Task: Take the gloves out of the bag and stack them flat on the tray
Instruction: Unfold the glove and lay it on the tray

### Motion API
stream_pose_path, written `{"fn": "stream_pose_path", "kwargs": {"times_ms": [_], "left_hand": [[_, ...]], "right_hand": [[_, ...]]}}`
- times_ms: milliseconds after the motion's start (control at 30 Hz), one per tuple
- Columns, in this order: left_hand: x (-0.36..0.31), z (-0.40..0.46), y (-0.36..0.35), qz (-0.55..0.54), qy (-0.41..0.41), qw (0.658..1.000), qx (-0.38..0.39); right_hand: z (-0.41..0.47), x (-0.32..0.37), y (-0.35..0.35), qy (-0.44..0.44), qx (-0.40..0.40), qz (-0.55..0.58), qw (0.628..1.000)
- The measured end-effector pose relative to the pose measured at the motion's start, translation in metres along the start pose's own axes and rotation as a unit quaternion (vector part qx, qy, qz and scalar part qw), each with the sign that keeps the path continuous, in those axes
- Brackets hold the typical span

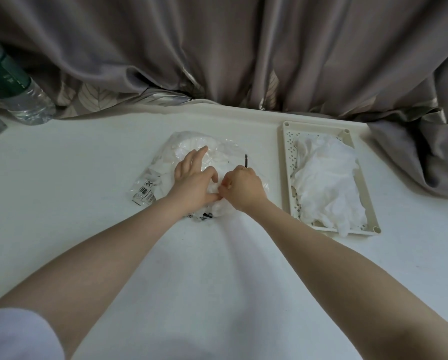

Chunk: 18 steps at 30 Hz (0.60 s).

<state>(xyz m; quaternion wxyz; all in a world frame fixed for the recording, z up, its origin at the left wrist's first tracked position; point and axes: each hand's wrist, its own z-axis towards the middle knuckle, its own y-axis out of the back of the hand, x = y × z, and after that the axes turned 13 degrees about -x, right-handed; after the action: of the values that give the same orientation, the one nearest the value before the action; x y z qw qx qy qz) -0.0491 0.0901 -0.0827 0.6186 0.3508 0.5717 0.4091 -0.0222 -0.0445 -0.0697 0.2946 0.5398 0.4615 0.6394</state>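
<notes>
The fingers (224, 183) of the right hand (243, 189) are curled and pinch white glove material at the near opening of the bag (150, 183). The fingers (198, 154) of the left hand (193, 183) lie extended and pressed flat on top of the bag, with the thumb reaching toward the right hand; this hand grasps nothing. The bag is clear plastic with black printing on its left corner, lies flat on the white table (75, 178), and contains white gloves (191, 144). To the right of the bag, well apart from it, stands a beige perforated tray (286, 141). A rumpled pile of white gloves (326, 183) lies on the tray, and one edge hangs over the tray's near rim. Far left of the bag stands a plastic bottle (23, 94) with a green label. Behind the bag hangs a grey curtain (217, 48).
</notes>
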Motion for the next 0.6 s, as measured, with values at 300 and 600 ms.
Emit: {"fn": "stream_pose_path", "kwargs": {"times_ms": [300, 600], "left_hand": [[0.004, 0.003, -0.004, 0.031, 0.032, 0.999, -0.011], [0.007, 0.005, -0.002, 0.055, 0.035, 0.998, 0.009]], "right_hand": [[-0.001, -0.016, 0.025, -0.093, 0.028, 0.298, 0.950], [0.001, -0.005, -0.005, -0.039, 0.086, -0.031, 0.995]]}}
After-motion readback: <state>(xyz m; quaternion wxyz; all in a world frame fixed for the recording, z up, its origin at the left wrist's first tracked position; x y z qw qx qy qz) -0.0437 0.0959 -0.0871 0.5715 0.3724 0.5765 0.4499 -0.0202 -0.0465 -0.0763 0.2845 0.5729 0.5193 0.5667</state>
